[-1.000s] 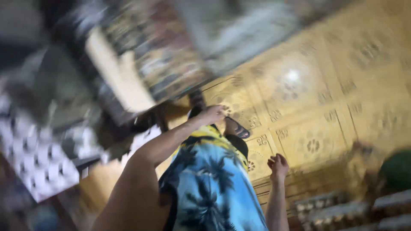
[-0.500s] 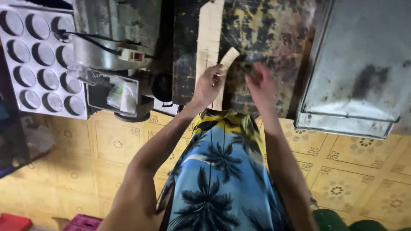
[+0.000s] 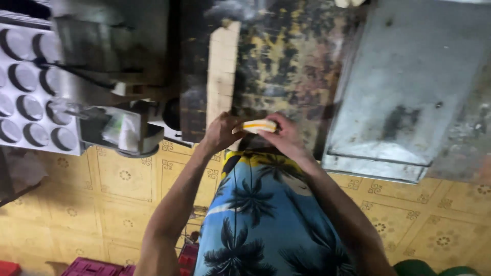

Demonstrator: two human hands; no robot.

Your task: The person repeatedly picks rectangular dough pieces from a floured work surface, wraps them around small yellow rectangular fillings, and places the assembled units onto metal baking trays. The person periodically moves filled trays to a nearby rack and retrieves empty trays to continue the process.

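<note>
My left hand (image 3: 221,132) and my right hand (image 3: 284,137) meet at the near edge of a dark, stained work surface (image 3: 286,66). Between them they hold a small pale slab with a yellow-orange layer in it, like a filled cake piece (image 3: 258,125). Both hands' fingers close around its ends. Just behind my left hand a long row of pale cut blocks (image 3: 223,71) runs away from me along the surface. My arms and a blue palm-print garment fill the lower middle of the view.
A large dented metal tray (image 3: 409,92) lies at the right. At the left stands a white mould tray with round cups (image 3: 25,102), beside a metal machine (image 3: 117,128). Yellow patterned floor tiles (image 3: 117,194) lie below, with red crates (image 3: 92,267) at the bottom left.
The view swung from the floor to the work surface. My hands came together near the edge, and now both hold the layered piece closer to my body.
</note>
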